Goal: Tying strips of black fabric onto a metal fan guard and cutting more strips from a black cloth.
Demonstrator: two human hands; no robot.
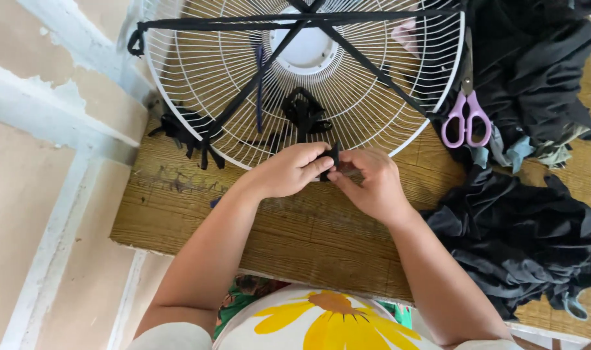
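I've got both hands low in the middle, just under the rim of the white fan guard point(243, 78). My left hand point(289, 172) and right hand point(370, 185) meet fingertip to fingertip, each pinching narrow on 1 short black fabric strip point(332, 155) held right at the guard's lower edge. Black strips point(347, 45) cross the wires above, with a knotted bunch point(303, 111) tied near the hub. The guard lies flat on a wooden board point(178, 207). Purple scissors point(466, 110) rest to the right, beside heaps of black cloth point(522, 233).
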